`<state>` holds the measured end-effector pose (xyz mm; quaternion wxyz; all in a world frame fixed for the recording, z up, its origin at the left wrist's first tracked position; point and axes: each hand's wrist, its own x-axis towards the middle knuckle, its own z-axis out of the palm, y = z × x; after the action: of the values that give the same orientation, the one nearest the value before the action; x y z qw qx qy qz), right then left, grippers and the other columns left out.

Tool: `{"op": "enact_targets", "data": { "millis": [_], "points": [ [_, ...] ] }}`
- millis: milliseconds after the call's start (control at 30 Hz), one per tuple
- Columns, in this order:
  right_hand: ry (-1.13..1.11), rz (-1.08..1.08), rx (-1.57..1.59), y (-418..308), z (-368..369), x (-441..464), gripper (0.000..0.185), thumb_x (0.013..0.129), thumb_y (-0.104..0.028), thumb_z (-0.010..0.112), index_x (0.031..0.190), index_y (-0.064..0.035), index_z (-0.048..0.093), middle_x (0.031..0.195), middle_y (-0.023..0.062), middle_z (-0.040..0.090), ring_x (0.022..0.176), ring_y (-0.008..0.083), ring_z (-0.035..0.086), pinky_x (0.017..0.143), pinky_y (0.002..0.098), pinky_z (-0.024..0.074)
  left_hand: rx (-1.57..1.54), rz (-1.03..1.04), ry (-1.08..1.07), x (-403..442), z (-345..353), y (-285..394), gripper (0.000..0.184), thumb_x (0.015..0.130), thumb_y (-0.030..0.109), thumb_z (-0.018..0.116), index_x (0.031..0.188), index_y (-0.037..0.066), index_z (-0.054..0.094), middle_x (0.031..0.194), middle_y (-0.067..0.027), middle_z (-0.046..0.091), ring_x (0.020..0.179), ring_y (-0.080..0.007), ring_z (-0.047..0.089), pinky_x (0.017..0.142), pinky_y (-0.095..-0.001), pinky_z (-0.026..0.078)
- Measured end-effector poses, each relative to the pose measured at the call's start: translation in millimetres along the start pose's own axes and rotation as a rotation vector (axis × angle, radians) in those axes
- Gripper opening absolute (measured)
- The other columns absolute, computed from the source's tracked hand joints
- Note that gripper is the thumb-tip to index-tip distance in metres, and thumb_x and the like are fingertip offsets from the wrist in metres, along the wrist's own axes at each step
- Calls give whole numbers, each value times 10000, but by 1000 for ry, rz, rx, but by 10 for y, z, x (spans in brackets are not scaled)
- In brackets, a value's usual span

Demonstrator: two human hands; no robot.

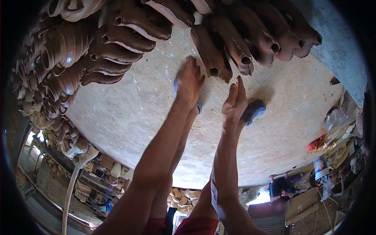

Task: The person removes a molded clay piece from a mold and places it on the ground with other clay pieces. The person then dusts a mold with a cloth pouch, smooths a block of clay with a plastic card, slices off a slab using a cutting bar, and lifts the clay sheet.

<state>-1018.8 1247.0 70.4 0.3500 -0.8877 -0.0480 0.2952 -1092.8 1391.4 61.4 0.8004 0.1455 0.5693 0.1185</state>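
My left hand [190, 83] reaches out over the floor, fingers stretched and thumb apart, with nothing in it. Just right of it lies a brown, hollow clay piece [211, 58] with a round hole at its near end. My right hand [235, 101] is seen edge-on, its fingers extended and no object in its grasp. Its fingertips are close to the ragged lower end of another hollow clay piece [237, 49]; whether they touch I cannot tell. More such pieces [266, 39] stand in a row to the right.
Curved clay pieces [125, 39] and stacked clay vessels [64, 47] line the left. Beneath my arms is a pale, rough floor [129, 113], where my feet wear blue shoes [254, 111]. A wooden pole [72, 184] stands lower left. Another person [280, 188] is in the background, lower right.
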Motion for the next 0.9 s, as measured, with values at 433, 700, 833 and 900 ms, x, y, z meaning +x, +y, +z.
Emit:
{"op": "enact_targets", "data": {
  "millis": [433, 700, 833, 900],
  "points": [
    [-188, -144, 113, -155, 68, 3, 727, 1073, -460, 411, 1542, 95, 410, 1590, 343, 401, 1470, 475, 422, 1194, 452, 384, -198, 31, -180, -222, 441, -172, 647, 1120, 532, 413, 1593, 93, 358, 1543, -50, 484, 1417, -209, 443, 1209, -371, 321],
    [-242, -410, 140, -586, -193, 115, 614, 997, -234, 459, 1507, 108, 459, 1536, 317, 499, 1465, 419, 465, 1208, 413, 362, -47, 205, -14, -330, 491, -246, 574, 1121, 572, 367, 1475, 132, 471, 1291, -8, 556, 1068, -160, 515, 949, -307, 435],
    [-321, -421, 272, -595, -138, 153, 609, 952, -126, 421, 1517, 100, 459, 1539, 299, 510, 1461, 371, 488, 1188, 390, 386, -30, 259, -111, -493, 458, -363, 675, 1130, 550, 356, 1622, 89, 316, 1551, -24, 443, 1355, -174, 437, 1146, -305, 346],
    [-353, -420, 402, -577, -109, 167, 604, 965, -149, 427, 1514, 101, 461, 1551, 313, 488, 1456, 388, 489, 1177, 397, 405, 32, 360, -132, -567, 497, -404, 715, 1131, 536, 367, 1670, 84, 235, 1649, -24, 367, 1469, -189, 372, 1208, -304, 296]
  ]
}}
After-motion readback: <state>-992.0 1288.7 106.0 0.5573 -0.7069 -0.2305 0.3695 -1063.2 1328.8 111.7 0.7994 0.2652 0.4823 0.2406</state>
